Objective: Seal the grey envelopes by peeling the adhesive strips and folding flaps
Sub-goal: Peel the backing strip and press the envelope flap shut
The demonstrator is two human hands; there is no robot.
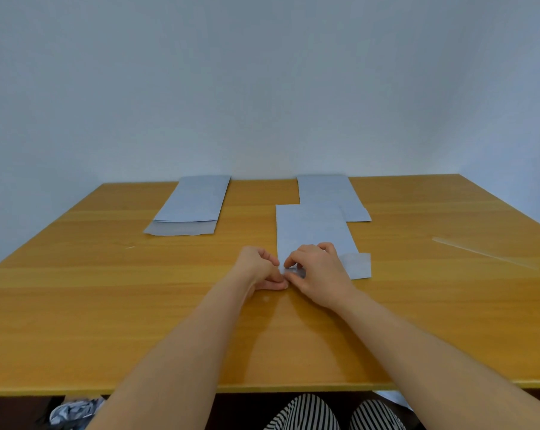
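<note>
A grey envelope [312, 231] lies lengthwise in the middle of the wooden table [107, 305], its open flap [358, 265] at the near end. My left hand [259, 268] and my right hand [319, 271] meet at the flap's near left corner. Fingertips of both pinch there at the edge of the flap, where the adhesive strip sits. My right hand covers most of the flap's left half. Whether the strip has lifted is hidden by my fingers.
A stack of grey envelopes [191, 206] lies at the far left. Another grey envelope [330, 193] lies at the far right, partly under the one in the middle. A clear peeled strip [479, 252] rests at the right. Crumpled paper [73, 411] lies below the table edge.
</note>
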